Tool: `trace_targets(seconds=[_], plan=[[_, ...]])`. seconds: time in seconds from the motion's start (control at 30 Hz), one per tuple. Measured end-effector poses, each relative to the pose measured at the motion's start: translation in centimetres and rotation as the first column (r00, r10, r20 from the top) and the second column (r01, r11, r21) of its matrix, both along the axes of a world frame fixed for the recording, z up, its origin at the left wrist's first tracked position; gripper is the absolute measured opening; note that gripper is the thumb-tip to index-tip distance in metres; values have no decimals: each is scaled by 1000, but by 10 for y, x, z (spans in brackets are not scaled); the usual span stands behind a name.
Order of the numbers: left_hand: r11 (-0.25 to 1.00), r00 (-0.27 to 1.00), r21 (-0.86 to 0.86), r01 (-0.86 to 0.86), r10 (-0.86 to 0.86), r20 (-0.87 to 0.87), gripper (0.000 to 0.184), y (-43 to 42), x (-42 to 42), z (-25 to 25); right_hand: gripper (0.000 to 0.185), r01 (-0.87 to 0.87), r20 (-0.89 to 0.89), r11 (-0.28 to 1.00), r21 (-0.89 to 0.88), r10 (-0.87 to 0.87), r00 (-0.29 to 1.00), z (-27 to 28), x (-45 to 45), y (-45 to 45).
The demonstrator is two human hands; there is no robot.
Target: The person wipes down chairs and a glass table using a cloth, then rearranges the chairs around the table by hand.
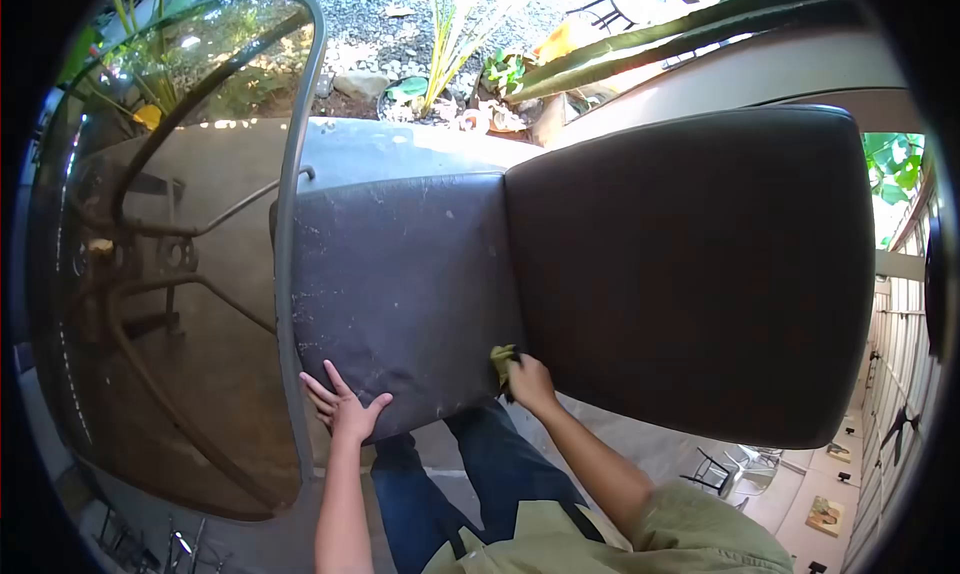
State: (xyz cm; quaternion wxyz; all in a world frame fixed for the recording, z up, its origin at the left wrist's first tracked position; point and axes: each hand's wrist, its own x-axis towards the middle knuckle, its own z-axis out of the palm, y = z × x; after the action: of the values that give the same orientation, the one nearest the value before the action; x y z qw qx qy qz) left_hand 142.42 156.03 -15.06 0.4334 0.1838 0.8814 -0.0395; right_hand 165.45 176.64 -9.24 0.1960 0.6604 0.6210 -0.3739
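A dark brown padded chair stands in front of me, its worn seat (pixel 400 274) marked with pale scuffs and specks. The tall, smooth backrest (pixel 690 274) rises on the right side. My left hand (pixel 345 411) lies with fingers spread on the seat's near left corner. Bunched in my right hand (pixel 530 384) is a small yellow-green cloth (pixel 502 358) with a dark part, at the crease where seat and backrest meet. My right fingers are closed around it and partly hidden.
A tinted glass table (pixel 200 304) with a metal rim and bent legs stands close on the left, beside the seat. Gravel (pixel 370 34), plants (pixel 440 54) and stones lie beyond the concrete ledge (pixel 400 149). Several small pictures (pixel 825 515) hang at the lower right.
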Motion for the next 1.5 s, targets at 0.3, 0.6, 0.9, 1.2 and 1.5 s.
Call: trace_targets(seconds=[0.3,0.6,0.9,1.2,1.5], plan=[[997,999,-66,36,-36,-8,135,-7,0,-8,59,37,-323,459,888,562,762,-9,-148,154],[998,996,-39,54,-56,-64,136,-13,7,-18,45,-318,-497,611,725,784,371,-103,-240,-20],[998,997,-41,52,-54,-59,138,-16,6,-24,50,-105,-238,625,774,440,866,-89,-103,73],[954,996,296,55,-31,-84,124,-37,4,-5,34,-468,-330,397,789,918,222,-71,-66,-59],[690,924,618,-375,330,192,90,-93,18,-50,46,-115,-331,689,715,479,813,-62,-64,-176]])
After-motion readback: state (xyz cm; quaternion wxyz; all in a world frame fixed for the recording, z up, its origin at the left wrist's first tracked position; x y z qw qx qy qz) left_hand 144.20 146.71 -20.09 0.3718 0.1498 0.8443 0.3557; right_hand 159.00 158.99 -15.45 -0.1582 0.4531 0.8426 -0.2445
